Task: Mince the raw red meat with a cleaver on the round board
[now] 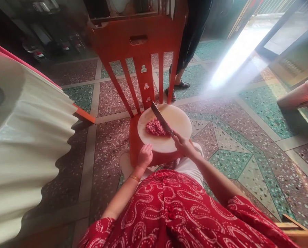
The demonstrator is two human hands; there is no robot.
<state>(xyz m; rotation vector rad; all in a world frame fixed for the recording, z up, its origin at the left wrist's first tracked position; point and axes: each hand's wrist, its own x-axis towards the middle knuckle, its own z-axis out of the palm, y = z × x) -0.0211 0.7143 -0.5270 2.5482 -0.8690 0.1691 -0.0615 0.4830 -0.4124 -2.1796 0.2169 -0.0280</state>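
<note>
Being minced finely already, the meat (156, 127) is being chopped by the knife (161, 119) clasped in the right hand (182, 144); the left hand (144, 156), fingers curled, is resting on the board (178, 120).

Strong daylight pouring in from the doorway (249, 41) upper right, blown out with hazy glare streaking across the floor (247, 137). Dim and murky upper left. Heavy fisheye warping at the edges, corners smeared and soft. Centre reasonably sharp.
</note>
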